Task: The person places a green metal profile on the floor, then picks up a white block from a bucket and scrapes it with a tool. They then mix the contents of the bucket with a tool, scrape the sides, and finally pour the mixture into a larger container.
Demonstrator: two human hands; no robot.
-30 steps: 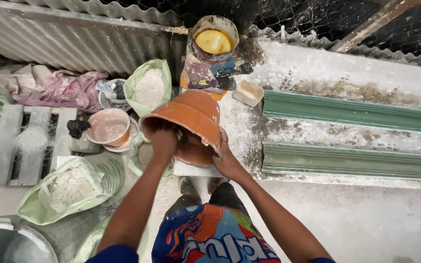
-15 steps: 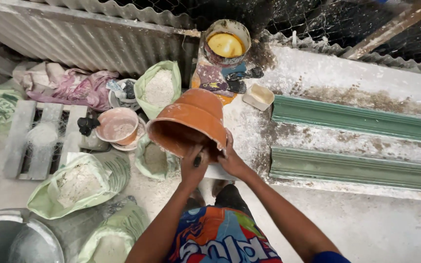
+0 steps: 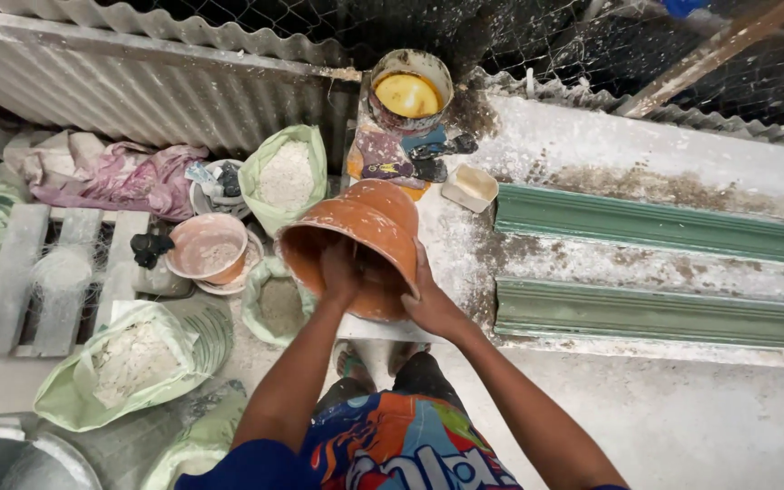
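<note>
Head view: orange bowl (image 3: 360,238), tipped on its side with its mouth towards the person, held above the near edge of the pale workbench (image 3: 592,263); left hand (image 3: 339,272) reaches into the mouth, its grip hidden, right hand (image 3: 430,304) clasps the rim. Yellow-filled bucket (image 3: 407,91) at the bench's far corner, small cream tray (image 3: 469,188) beside it. On the floor, left: green powder sack (image 3: 285,177), pink bowl (image 3: 206,248), wooden pallet (image 3: 20,272).

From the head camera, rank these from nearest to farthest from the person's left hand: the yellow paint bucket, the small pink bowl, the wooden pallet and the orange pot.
1. Orange pot: the left hand is inside its mouth.
2. Small pink bowl: on the ground, just left of the pot.
3. Yellow paint bucket: up on the ledge behind the pot.
4. Wooden pallet: far left.
</note>
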